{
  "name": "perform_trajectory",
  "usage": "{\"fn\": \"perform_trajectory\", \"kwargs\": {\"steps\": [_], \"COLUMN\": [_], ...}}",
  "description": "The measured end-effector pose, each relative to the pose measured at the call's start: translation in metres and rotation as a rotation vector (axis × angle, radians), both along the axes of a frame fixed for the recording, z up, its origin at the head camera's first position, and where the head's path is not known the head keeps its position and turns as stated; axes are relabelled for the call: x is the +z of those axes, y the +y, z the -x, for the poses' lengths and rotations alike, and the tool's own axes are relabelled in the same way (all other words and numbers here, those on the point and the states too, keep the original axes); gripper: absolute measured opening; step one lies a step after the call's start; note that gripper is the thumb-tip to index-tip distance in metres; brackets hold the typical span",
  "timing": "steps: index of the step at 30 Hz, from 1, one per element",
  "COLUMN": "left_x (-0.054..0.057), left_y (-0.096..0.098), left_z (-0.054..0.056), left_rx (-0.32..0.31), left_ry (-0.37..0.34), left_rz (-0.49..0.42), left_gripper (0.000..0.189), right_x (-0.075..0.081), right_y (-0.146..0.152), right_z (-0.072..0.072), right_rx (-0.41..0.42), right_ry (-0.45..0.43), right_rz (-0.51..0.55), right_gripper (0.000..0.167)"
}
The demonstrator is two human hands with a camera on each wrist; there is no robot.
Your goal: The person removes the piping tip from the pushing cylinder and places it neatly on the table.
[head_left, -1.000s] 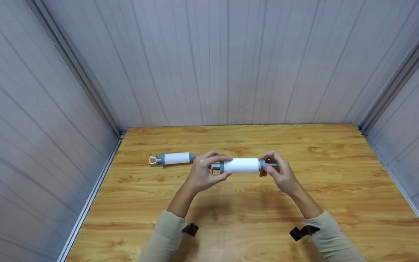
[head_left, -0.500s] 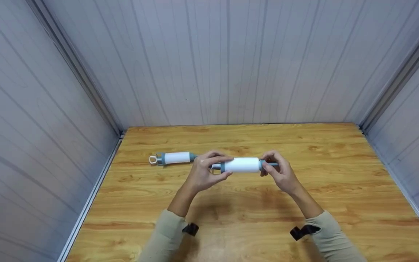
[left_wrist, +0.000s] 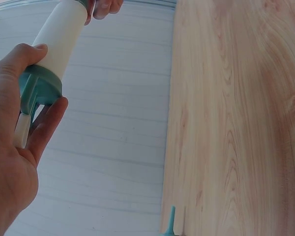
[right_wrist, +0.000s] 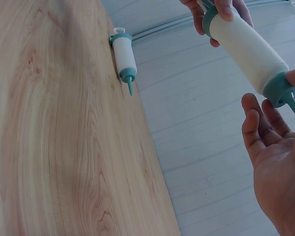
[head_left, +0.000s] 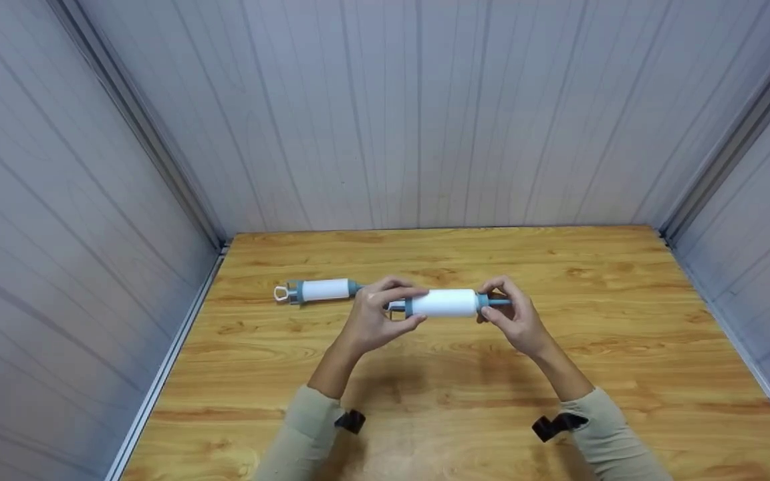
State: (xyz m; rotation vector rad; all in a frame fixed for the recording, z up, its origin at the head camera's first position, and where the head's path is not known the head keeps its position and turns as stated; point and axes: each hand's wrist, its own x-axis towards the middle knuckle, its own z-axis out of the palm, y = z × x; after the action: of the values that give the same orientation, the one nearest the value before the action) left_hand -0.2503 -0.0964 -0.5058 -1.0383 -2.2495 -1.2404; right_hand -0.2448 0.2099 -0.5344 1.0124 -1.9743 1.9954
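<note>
A large white-barrelled syringe with teal ends is held level above the table, between both hands. My left hand grips its plunger end; in the left wrist view, the thumb lies along the barrel and the fingers reach under the teal collar. At the other end, my right hand pinches the teal nozzle cap between thumb and fingers. The thin teal nozzle sticks out to the right past that hand. The left palm partly hides the white plunger handle.
A second white and teal syringe lies on the wooden table, left of the hands, its ring handle pointing left. White panel walls enclose the table at the back and both sides.
My right thumb has shifted slightly down on the teal nozzle cap. The left hand, the held syringe and the one on the table look the same.
</note>
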Motion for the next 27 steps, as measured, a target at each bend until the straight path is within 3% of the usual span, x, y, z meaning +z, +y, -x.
{"fn": "perform_trajectory", "kwargs": {"steps": [7, 16, 27], "left_x": [0.0003, -0.0025, -0.0022], "left_y": [-0.0008, -0.0016, -0.0026], "left_z": [-0.0010, 0.0002, 0.0000], "left_rx": [-0.014, -0.034, -0.028], "left_ry": [-0.024, 0.059, 0.020], "left_rz": [0.015, 0.032, 0.035], "left_gripper": [0.036, 0.035, 0.034], "right_x": [-0.0021, -0.0029, -0.0023], "right_y": [0.0002, 0.0002, 0.0007], "right_z": [0.0023, 0.0034, 0.0004], "right_rx": [-0.010, -0.007, -0.039], "right_ry": [0.029, 0.028, 0.006], "right_rz": [-0.013, -0.017, -0.043], "right_gripper": [0.021, 0.014, 0.016]}}
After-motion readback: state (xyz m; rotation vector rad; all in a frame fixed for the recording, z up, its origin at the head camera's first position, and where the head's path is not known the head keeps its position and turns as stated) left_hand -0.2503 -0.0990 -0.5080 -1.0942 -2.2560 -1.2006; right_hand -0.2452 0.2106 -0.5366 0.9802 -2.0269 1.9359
